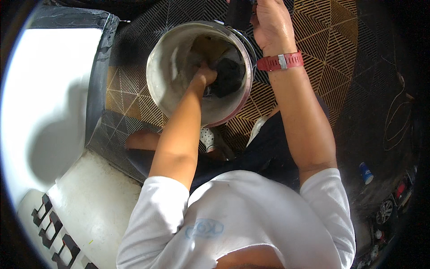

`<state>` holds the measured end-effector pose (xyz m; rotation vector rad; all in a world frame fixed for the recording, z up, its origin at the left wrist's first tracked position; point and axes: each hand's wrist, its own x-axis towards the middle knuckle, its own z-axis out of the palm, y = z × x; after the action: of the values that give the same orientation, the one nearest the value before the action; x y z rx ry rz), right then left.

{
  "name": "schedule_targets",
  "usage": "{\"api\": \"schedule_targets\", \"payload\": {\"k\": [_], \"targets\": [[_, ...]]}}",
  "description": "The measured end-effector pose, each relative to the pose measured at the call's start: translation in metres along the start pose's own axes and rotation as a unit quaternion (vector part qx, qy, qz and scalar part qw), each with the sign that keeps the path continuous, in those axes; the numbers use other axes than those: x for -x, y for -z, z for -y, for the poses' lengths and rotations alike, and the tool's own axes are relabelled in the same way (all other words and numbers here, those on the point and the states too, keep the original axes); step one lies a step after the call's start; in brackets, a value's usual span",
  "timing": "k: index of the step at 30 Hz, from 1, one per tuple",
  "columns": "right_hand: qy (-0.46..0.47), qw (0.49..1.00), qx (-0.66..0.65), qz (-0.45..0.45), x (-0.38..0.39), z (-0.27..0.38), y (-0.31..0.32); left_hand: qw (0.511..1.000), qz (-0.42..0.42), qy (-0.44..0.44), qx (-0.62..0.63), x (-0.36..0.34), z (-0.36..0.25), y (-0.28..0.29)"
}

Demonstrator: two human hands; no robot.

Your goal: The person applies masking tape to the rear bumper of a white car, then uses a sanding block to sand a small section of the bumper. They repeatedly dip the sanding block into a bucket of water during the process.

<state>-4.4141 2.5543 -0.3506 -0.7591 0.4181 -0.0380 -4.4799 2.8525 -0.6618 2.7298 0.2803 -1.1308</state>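
A large, pale round bucket (154, 74) with a worn, dirty inside stands in front of me. My left hand (205, 75) reaches down into it. Its fingers look curled, but their tips and anything in them are hidden. Beside that hand, at the bottom of the bucket, lies a dark, black mass (227, 77); whether it is cloth or something else I cannot tell. Beyond the bucket's right rim, my right hand (272, 29) is closed at the edge of a black, boxy object (238, 14), cut off by the top of the view. A red strap watch (281, 62) is on my right wrist.
Ribbed floor tiles (329, 27) in black and tan lie under the bucket. A white panel with dark edging (58, 71), perhaps part of a car, is at the left. Farther right are a blue can (366, 173), a thin looped cord (396, 121) and a wheel (384, 211).
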Motion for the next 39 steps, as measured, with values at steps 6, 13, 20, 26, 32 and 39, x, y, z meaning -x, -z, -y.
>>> {"api": "schedule_targets", "payload": {"k": [6, 13, 20, 26, 32, 39], "targets": [[0.012, 0.999, 0.028, -0.008, -0.009, 0.002, 0.015, 0.973, 0.054, 0.082, 0.21, 0.005, -0.007, -0.005], [-0.002, 0.999, 0.013, -0.034, -0.008, 0.006, 0.019, 0.986, -0.003, -0.062, 0.157, 0.119, -0.07, 0.138], [-0.009, 0.999, 0.024, -0.047, -0.018, 0.004, 0.017, 0.945, -0.064, -0.141, 0.289, 0.167, -0.063, 0.177], [0.007, 0.999, -0.006, -0.036, -0.025, -0.003, 0.018, 0.936, -0.087, -0.169, 0.298, 0.167, -0.041, 0.167], [0.009, 0.999, -0.011, -0.047, -0.031, -0.005, 0.029, 0.969, 0.12, -0.057, 0.209, 0.188, -0.072, 0.173], [-0.012, 0.999, -0.009, -0.041, -0.025, -0.01, 0.02, 0.968, -0.209, -0.125, -0.06, 0.103, -0.041, 0.106]]}}
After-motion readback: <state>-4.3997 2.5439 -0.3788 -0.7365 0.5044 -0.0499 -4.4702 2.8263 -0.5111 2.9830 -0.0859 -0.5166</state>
